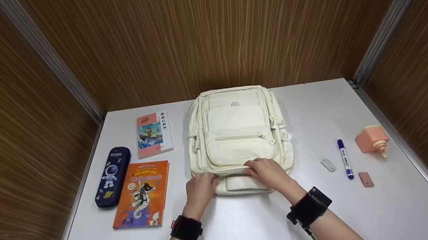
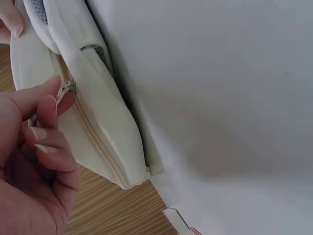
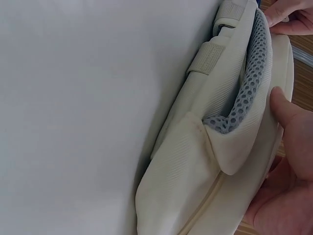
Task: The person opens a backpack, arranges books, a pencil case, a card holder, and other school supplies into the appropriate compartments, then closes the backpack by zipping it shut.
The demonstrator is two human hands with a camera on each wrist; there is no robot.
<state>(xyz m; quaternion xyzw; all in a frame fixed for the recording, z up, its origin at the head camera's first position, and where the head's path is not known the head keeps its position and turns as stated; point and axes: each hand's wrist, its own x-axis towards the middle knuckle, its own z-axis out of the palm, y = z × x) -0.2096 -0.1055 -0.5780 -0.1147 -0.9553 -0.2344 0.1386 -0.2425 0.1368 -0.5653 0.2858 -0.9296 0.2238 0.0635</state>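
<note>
left hand (image 2: 34, 161) pinches zipper pull (image 2: 66, 89) | right hand (image 1: 269, 173) grips backpack (image 1: 237, 133) | head view hides pull

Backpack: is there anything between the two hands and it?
No. Both hands are already on the backpack at its near edge: the left hand pinches a zipper pull, and the right hand grips the fabric.

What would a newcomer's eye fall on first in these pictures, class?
The cream backpack lying flat mid-table, with both hands at its near edge: the left hand pinches a zipper pull, the right hand grips the edge. Next, the bright orange book and navy pencil case on the left, and the blue marker on the right.
</note>
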